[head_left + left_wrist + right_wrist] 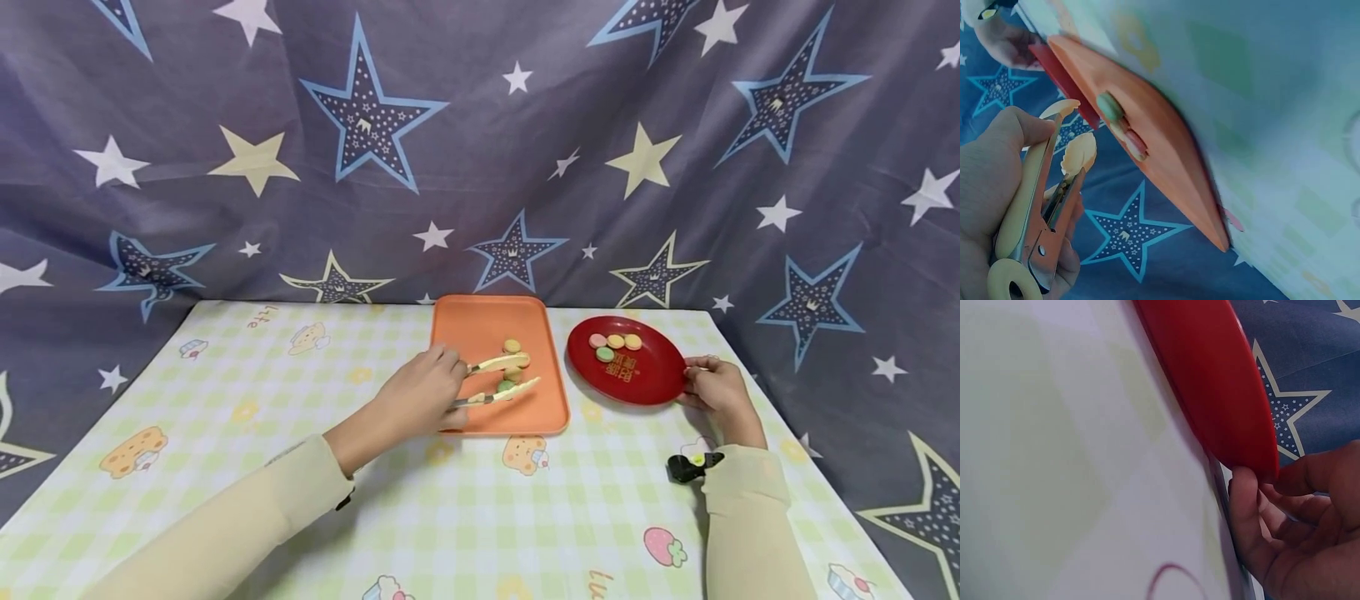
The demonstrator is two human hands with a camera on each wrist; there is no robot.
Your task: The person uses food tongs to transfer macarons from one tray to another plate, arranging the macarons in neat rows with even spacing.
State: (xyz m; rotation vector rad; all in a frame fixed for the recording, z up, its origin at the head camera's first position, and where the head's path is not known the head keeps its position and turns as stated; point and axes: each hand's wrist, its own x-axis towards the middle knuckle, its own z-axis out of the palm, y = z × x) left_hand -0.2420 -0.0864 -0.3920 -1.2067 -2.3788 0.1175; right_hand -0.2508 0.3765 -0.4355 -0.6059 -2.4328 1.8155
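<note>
My left hand (420,390) grips a pair of cream-tipped metal tongs (1041,231) above the orange tray (476,323). The tips stand apart with nothing between them in the left wrist view. Several macarons lie in a row on the tray, among them a green macaron (1109,106), a pink macaron (1135,144) and a yellow macaron (512,345); the tongs partly cover the row in the head view. My right hand (718,390) pinches the near right rim of a red plate (656,373). On that plate sit several macarons, including a pink one and a green macaron (604,355).
A checked tablecloth (247,483) with cartoon prints covers the table under tray and plate. Directly behind the table's far edge hangs a grey curtain (480,150) with stars. The plate stands just right of the tray.
</note>
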